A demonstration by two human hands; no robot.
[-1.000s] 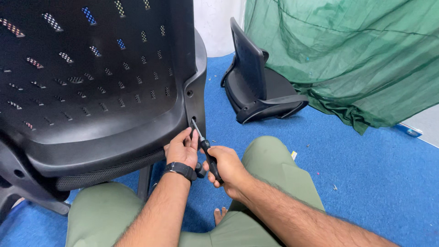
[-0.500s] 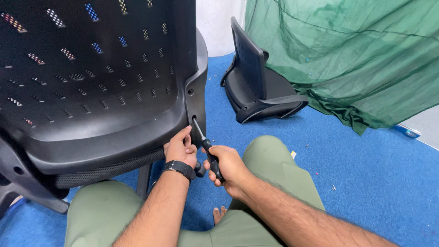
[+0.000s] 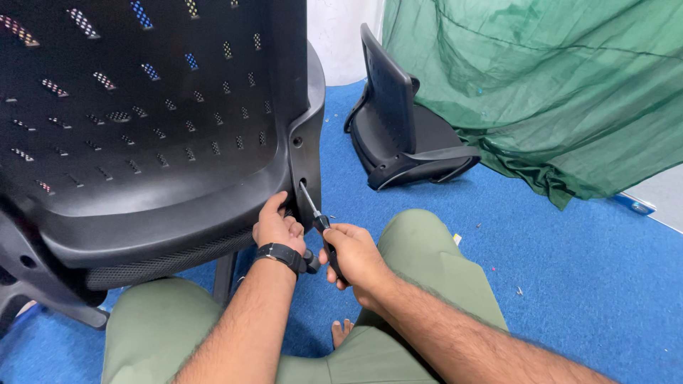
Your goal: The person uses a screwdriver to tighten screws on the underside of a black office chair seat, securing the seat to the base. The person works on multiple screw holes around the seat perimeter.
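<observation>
1. Seated on blue carpet floor (image 3: 569,270), knees apart in olive-green trousers (image 3: 427,270), facing the back of a large black plastic office chair backrest with slotted perforations (image 3: 142,142).
2. Right hand (image 3: 356,256) wrapped closed around the dark handle of a slim screwdriver with a bright metal shaft (image 3: 318,217), shaft angled up and to the left.
3. Screwdriver tip set at a small hole in the right side edge of the backrest frame, just below a second round hole higher on the same edge.
4. Left hand (image 3: 277,227) pressed against the lower rim of the backrest, just beside the screwdriver shaft; fingers curled onto the plastic, gripping the frame rather than any loose item.
5. Black band with a chunky fitting (image 3: 288,257) worn on the left wrist.
6. Bare toes (image 3: 343,331) showing between the knees, low in the view.
7. Second, smaller black chair seat-and-back shell (image 3: 398,135) lying on the carpet well behind, touching the hem of a draped green mesh cloth (image 3: 541,92).
8. Small pale specks scattered on the carpet to the right.
</observation>
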